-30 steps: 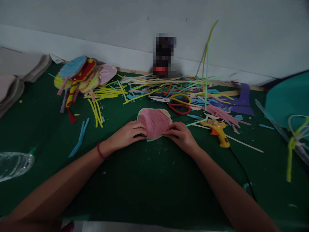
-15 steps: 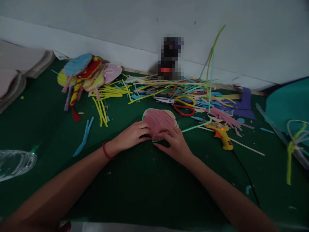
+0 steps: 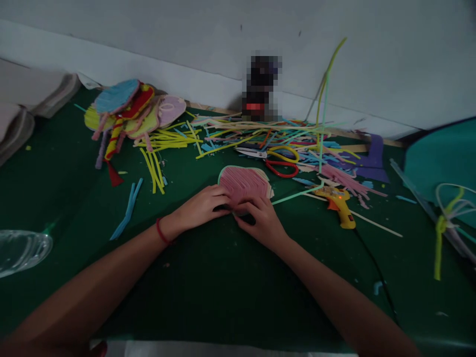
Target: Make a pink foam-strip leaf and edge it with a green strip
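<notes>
A rounded pink pipe-cleaner panel [image 3: 243,179] lies on the green table before me, its rows side by side and a mint-green pipe cleaner [image 3: 293,196] running along its edge and out to the right. My left hand [image 3: 206,206] grips the panel's near left edge between thumb and fingers. At the near right edge, my right hand [image 3: 262,220] pinches it with bent fingers, which hide part of that border. To the right lies a yellow glue gun [image 3: 344,210] with a small orange light on.
Scissors [image 3: 284,161] with red and yellow handles lie beyond the panel. Loose pipe cleaners [image 3: 238,131] pile along the wall. Finished fan-like pieces [image 3: 117,96] are stacked back left. A clear plastic bottle [image 3: 24,252] is at far left; the glue gun's cord [image 3: 375,267] trails right.
Both hands stay on the pink panel; my right hand's fingers have shifted slightly along its near edge. The whole view has moved a little.
</notes>
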Motion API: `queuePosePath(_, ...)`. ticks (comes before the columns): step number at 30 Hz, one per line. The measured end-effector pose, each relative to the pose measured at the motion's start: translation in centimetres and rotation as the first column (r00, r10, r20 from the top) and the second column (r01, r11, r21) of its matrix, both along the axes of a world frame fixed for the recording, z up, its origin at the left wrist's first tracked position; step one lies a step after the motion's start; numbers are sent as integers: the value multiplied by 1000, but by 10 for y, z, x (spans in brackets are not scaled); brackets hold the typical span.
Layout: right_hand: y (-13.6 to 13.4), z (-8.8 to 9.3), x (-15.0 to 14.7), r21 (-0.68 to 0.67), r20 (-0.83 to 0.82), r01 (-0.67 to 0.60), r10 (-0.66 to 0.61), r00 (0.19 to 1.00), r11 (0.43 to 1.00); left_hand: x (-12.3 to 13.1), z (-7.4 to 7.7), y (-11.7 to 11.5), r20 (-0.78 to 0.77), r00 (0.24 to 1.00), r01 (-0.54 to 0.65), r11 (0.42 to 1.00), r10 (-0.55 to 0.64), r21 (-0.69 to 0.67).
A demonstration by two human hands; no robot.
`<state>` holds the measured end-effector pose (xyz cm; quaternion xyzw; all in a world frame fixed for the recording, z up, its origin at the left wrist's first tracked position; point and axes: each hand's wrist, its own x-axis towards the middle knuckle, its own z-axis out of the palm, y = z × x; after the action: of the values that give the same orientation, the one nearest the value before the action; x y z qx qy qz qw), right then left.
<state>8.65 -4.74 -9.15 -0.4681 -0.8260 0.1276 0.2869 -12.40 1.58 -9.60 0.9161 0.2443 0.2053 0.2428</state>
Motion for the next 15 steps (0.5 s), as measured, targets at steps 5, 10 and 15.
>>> queuePosePath(5,0,-2,0,5,-36,9,-9,999,1000,0,1,-1,-4,1000,-5,1000,5,-9)
queuePosePath(10,2,-2,-1,-56,-106,16,-22,994,998,0,4,-1,1,1000,-1,1000,1,-26)
queuePosePath(15,4,-1,2,-120,-135,-4,-12,991,993,1,3,-2,-20,1000,-14,1000,13,-22)
